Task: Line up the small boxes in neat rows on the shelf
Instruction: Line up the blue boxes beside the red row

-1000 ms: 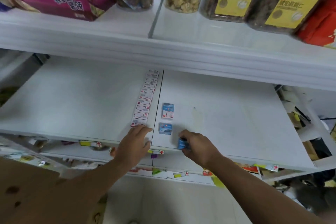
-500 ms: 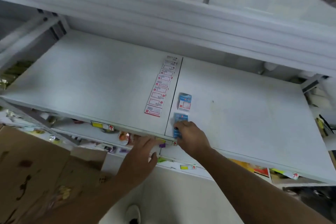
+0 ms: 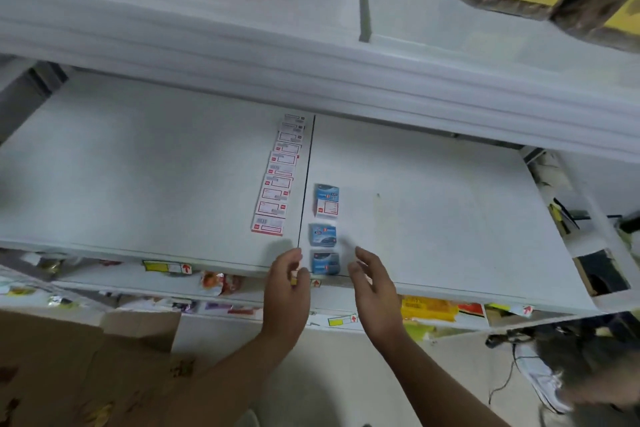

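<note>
1. White-and-red small boxes [image 3: 277, 180] lie flat in one overlapping row left of the shelf [image 3: 433, 218] seam, running toward 12 o'clock.
2. Three blue boxes [image 3: 325, 234] lie apart in a column right of the seam, the nearest at the front edge.

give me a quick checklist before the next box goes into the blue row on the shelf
1. Both hands free: ok. The left hand and right hand hold nothing, fingers relaxed.
2. Front blue box set down: ok, it lies on the shelf at the front edge, between the hands, untouched.
3. Blue row straight: not ok. The middle blue box and back blue box sit unevenly spaced, and the back one shows a different face.
4. Red-and-white row: ok, a continuous line left of the seam.
5. Room behind the blue row: ok, bare shelf there.
6. Next box to hand: cannot tell, none in view.
</note>
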{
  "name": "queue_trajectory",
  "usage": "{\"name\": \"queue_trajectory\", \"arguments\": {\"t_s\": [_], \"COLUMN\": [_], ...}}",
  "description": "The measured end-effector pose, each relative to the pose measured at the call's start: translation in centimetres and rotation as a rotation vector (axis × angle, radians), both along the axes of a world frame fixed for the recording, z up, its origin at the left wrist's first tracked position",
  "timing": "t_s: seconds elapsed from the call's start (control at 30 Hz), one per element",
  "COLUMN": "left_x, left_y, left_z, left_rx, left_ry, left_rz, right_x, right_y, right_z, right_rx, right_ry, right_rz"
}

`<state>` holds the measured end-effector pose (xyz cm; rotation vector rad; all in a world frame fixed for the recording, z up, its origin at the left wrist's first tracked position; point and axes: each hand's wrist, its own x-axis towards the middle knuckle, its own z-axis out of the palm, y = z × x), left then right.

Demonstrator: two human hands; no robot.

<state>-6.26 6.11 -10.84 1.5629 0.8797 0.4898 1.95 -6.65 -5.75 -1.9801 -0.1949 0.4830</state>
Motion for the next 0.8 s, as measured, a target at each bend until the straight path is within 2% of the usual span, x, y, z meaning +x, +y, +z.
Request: {"name": "queue_trajectory", "arguments": {"t_s": [0.17,0.3,0.47,0.8], "left_x": [3.0,4.5,6.7,9.7], "left_y": [-1.8,-3.1,-2.9,-0.4], "left_z": [0.9,1.7,2.1,2.6], "left_rx": [-0.196,-0.363,-0.614,-0.72], "left_ry": [-0.046,-0.155,-0.3,-0.259], "left_rz": [0.084,0.191,0.243,0.218], "right_x": [0.7,1.0,1.5,4.6], "right_y": [2.0,3.5,5.1,7.6], "right_z": [-1.6,-3.5,-3.8,-3.9], "right_rx": [0.166,0.29,0.358,0.437], "right_ry": [0.137,0.259,0.313,0.388], "right_rz": [0.021,-0.018,-0.025,-0.095]}}
